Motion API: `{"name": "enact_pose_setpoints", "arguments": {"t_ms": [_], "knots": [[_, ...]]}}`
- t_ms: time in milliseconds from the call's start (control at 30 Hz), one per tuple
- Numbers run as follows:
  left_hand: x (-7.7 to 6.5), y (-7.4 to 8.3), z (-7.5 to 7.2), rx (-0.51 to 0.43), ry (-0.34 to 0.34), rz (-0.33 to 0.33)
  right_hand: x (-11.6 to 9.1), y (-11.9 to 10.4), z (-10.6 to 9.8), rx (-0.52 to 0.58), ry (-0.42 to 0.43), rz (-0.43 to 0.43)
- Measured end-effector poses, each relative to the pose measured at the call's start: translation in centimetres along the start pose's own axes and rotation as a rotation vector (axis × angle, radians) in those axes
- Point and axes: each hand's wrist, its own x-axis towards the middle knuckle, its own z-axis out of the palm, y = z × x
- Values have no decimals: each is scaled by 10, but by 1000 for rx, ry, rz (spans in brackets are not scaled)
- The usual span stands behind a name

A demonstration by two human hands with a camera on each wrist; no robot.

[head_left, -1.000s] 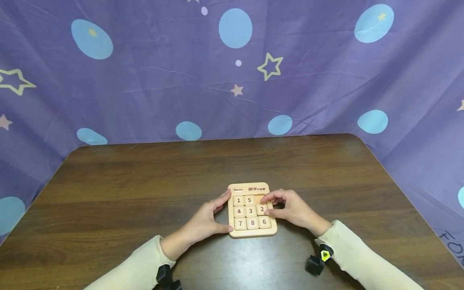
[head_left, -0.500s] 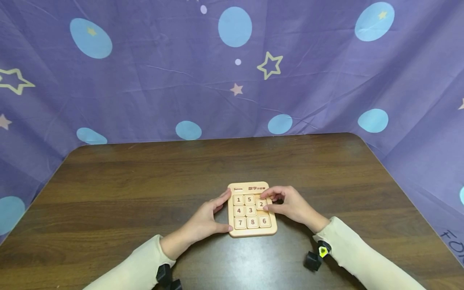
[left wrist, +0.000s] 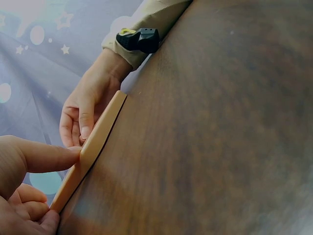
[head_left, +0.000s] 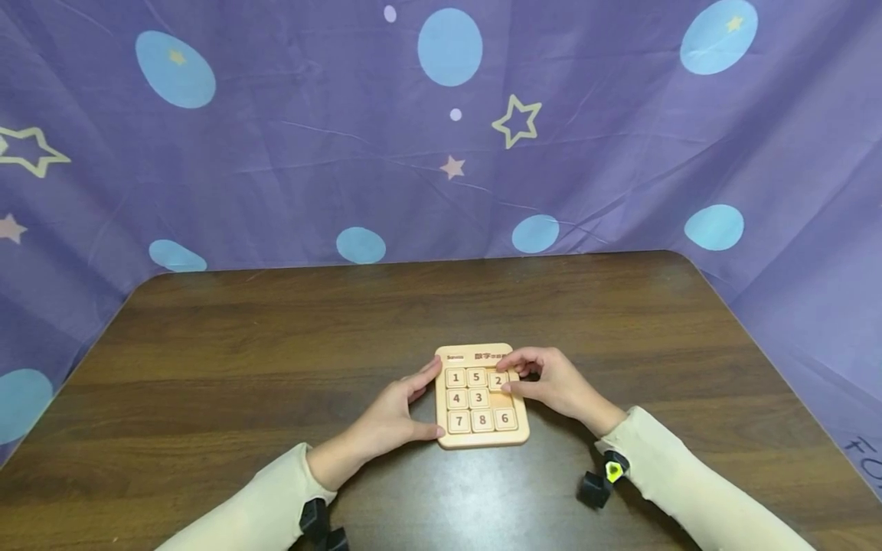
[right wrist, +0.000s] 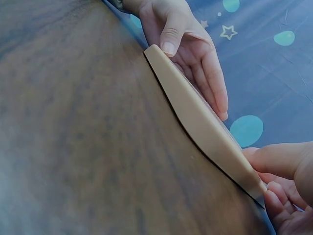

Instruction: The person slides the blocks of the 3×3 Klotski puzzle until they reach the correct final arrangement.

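A light wooden number slide puzzle lies flat on the table. Its top row reads 1, 5, 2; below come 4, 3 and a bare slot, then 7, 8, 6. My left hand holds the frame's left side, thumb at the near corner and fingers at the far one. At the right side, thumb and index finger of my right hand hold the number 2 tile, partly covering it. Both wrist views show the puzzle's near edge and both hands, but the tile faces are hidden there.
A brown wood-grain table extends around the puzzle. Behind it hangs a purple cloth with blue dots and stars. A black device is strapped to the right sleeve, and another to the left.
The 2 tile has slid away from me, from the middle row into the top right slot, leaving the middle right slot bare. My right hand moved along with it; my left stayed put.
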Motion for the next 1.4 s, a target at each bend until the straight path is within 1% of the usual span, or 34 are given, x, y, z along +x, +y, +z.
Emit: {"name": "enact_pose_setpoints", "arguments": {"t_ms": [533,667,733,967,1133,1367,1400], "knots": [[1,0,1,0,2,-14,3,2,0,11,3,12],[0,1,1,-3,3,-11,3,1,0,-8,11,23],[0,1,1,-7,3,-10,3,-2,1,-19,17,28],[0,2,0,-16,-7,-4,-2,-33,-2,-22,27,18],[1,1,1,-14,-3,-7,-3,-37,-2,-28,29,32],[1,0,1,-12,6,-31,-3,-36,-2,-18,41,38],[1,0,1,-15,6,-33,-3,-31,-1,-8,43,33]]}}
